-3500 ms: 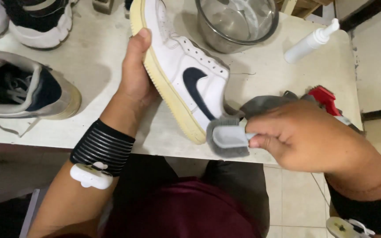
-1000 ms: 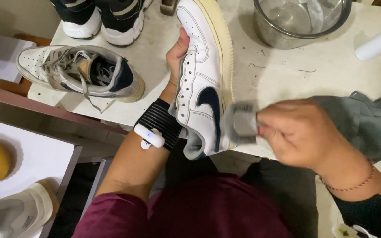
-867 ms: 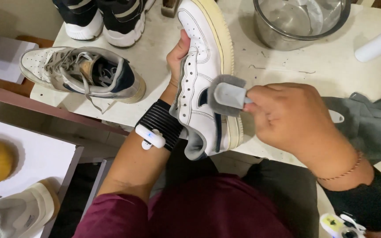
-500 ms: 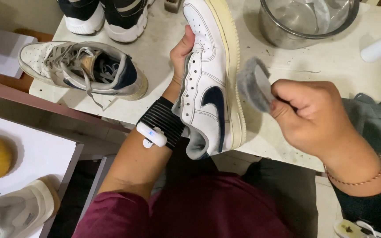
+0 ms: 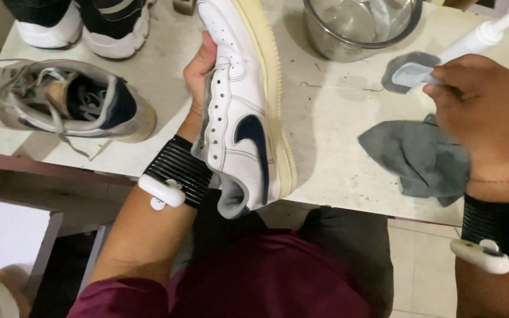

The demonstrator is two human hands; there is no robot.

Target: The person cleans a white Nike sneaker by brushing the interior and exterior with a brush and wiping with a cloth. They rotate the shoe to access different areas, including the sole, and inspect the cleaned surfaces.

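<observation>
Brush (image 5: pixel 410 72) lifted off sneaker (image 5: pixel 244 112); right hand (image 5: pixel 481 103) grips it.

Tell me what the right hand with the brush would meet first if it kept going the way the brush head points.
The right hand points the grey brush up and left. The steel bowl probably comes first, with bare table between them, though the brush's height above the table is unclear.
</observation>
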